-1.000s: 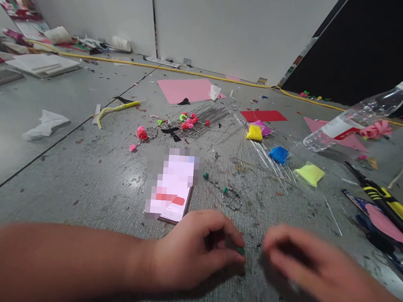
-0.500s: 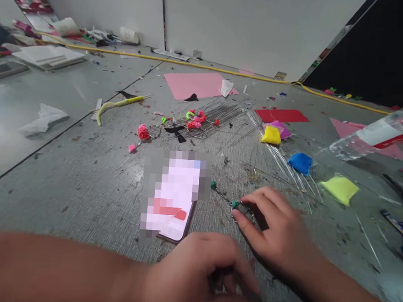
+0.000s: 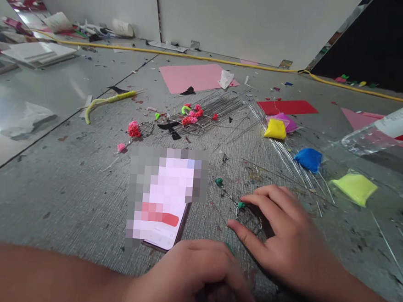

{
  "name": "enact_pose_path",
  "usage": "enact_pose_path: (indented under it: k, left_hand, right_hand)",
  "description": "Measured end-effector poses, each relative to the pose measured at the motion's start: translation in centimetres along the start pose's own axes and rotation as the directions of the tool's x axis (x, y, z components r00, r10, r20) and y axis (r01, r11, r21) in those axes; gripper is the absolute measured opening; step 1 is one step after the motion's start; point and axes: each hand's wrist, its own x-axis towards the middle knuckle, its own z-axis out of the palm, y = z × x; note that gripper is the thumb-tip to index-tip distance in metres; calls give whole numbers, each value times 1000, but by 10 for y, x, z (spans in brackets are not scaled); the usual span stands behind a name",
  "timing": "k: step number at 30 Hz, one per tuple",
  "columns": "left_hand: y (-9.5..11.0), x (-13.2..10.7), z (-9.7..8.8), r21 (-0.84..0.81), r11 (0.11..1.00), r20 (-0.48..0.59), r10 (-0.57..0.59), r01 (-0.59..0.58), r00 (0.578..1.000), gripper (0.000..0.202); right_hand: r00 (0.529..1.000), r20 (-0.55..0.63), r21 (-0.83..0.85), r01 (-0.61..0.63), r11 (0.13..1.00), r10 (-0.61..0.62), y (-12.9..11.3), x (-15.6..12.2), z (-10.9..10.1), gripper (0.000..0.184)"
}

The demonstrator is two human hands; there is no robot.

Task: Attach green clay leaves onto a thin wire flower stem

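Observation:
My right hand (image 3: 282, 230) rests on the grey surface, thumb and forefinger apart around a twisted wire ring (image 3: 252, 219). The forefinger tip touches a small green clay lump (image 3: 241, 205) on the ring. A short wire stem runs from there to a second green lump (image 3: 219, 182). My left hand (image 3: 196, 275) is curled low in front, its fingertips turned down and mostly hidden; what they hold I cannot make out. A bit of green (image 3: 229, 247) shows just behind its knuckles. Beyond that hand lies a lit phone (image 3: 163, 226), its screen partly blurred out.
Clay packets in yellow (image 3: 275, 128), blue (image 3: 309, 159) and pale yellow (image 3: 355, 188) lie at right, near loose wires (image 3: 287, 157) and a plastic bottle (image 3: 385, 129). Farther back are wire pieces with pink clay (image 3: 134, 129), pink paper (image 3: 196, 78) and a yellow cable (image 3: 194, 57).
My right thumb has moved away from the green lump, widening the gap to the forefinger. The left hand has shifted slightly, and green now shows behind it. The view has turned a little.

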Motion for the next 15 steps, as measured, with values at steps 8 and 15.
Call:
enact_pose_path:
  k: [8, 15]
  left_hand:
    - [8, 0, -1, -1, 998, 7, -70, 70, 998, 18]
    - [15, -2, -1, 29, 990, -1, -138, 138, 990, 17]
  right_hand:
    - [994, 88, -1, 63, 998, -63, 1, 2, -7, 27]
    - [989, 86, 71, 112, 991, -118, 2, 4, -12, 29]
